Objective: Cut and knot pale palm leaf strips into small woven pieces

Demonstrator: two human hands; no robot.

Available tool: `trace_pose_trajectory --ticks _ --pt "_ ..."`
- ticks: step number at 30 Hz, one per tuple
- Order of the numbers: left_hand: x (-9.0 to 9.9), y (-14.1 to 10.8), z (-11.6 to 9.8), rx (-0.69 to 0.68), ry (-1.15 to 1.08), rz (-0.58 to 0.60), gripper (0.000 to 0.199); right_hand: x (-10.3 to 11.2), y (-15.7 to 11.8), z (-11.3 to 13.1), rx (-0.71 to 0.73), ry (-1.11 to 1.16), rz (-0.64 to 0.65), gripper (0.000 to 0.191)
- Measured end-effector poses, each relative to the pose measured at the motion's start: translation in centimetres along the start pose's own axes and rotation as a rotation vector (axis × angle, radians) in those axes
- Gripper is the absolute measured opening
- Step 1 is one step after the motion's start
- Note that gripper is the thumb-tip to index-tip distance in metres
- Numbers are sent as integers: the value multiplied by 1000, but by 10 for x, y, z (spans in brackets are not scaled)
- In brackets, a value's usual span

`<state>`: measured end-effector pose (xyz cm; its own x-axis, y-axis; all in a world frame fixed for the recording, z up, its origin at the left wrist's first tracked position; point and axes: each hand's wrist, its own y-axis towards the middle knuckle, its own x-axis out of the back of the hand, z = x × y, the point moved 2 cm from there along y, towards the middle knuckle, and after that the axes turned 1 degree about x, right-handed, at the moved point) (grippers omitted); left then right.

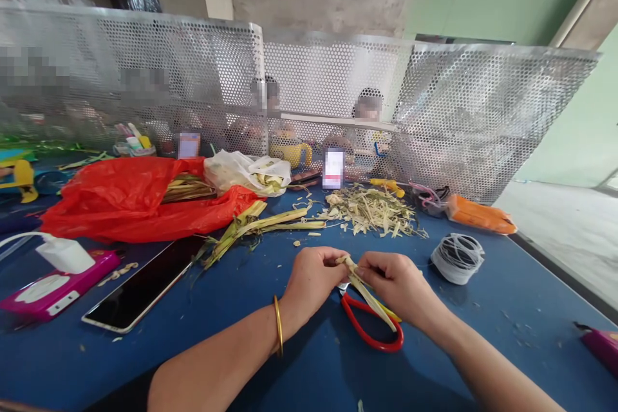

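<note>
Between both hands is a strip of pale dried plant fibre [365, 294], its upper end bunched at the fingertips and its tail hanging down. My left hand [313, 278], with a gold bangle [279, 325] at the wrist, pinches the strip from the left. From the right, my right hand [396, 282] closes its thumb and fingers on the same strip. Directly below lie scissors with red handles [371, 342], partly hidden by the strip and hands. Right of my right hand sits a spool of grey cord [457, 259].
Plant scraps [374, 211] are heaped beyond the hands. Stalks [270, 224] lie by a red plastic bag [120, 196]. A phone [142, 286] and a magenta power strip [60, 286] are at left, an orange packet [480, 214] at right. A perforated metal screen [333, 87] runs behind; people sit beyond.
</note>
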<state>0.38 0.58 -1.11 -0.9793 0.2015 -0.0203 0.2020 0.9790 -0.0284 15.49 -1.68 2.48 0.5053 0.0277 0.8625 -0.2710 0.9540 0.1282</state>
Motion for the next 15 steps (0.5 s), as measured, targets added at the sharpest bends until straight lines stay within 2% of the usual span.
trace_pose_trajectory --ticks 6,9,15 --pt "-1 0 -3 79 -65 -42 16 0 1 -1 -15 8 55 24" --pt "-1 1 1 38 -36 4 17 0 1 1 -40 -42 41 24" --pt "2 0 4 -78 192 46 19 -3 0 2 -64 -43 23 24"
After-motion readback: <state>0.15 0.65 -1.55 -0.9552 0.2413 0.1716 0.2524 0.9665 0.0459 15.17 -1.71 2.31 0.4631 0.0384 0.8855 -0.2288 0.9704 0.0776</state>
